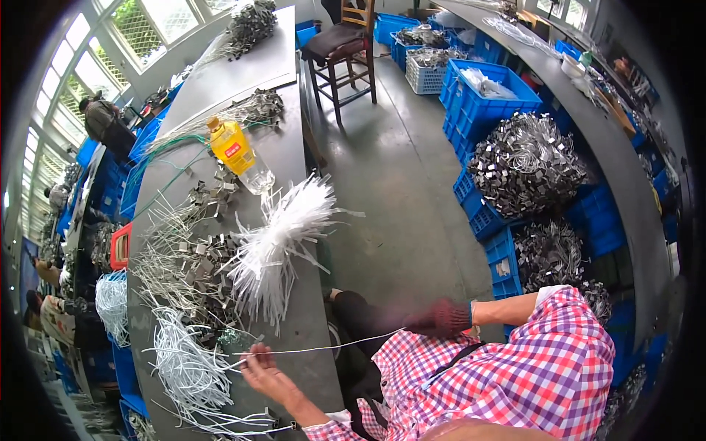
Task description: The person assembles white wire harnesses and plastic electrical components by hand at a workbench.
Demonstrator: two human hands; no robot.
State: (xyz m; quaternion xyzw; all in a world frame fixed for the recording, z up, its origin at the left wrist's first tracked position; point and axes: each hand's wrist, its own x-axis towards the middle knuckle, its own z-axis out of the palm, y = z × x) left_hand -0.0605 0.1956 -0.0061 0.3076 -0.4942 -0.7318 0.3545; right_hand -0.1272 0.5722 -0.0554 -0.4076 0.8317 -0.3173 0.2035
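Note:
My left hand [266, 376] is bare and rests at the near edge of the grey worktable [294, 158]. It pinches one end of a thin white wire [323, 347]. My right hand [441, 319], in a dark red glove, grips the other end off the table's edge, above my lap. The wire runs taut between both hands. Just left of my left hand lies a loose heap of white wires [187, 367]. Small grey metal clips [202, 268] lie scattered behind that heap. A fanned bundle of white strips [283, 235] lies further back.
A yellow bottle [235, 151] stands mid-table. Blue crates [489, 92] and mounds of metal clip wires [526, 162] line the concrete aisle on the right. A wooden chair [342, 48] stands at the far end. Other people work at benches by the windows at left [103, 121].

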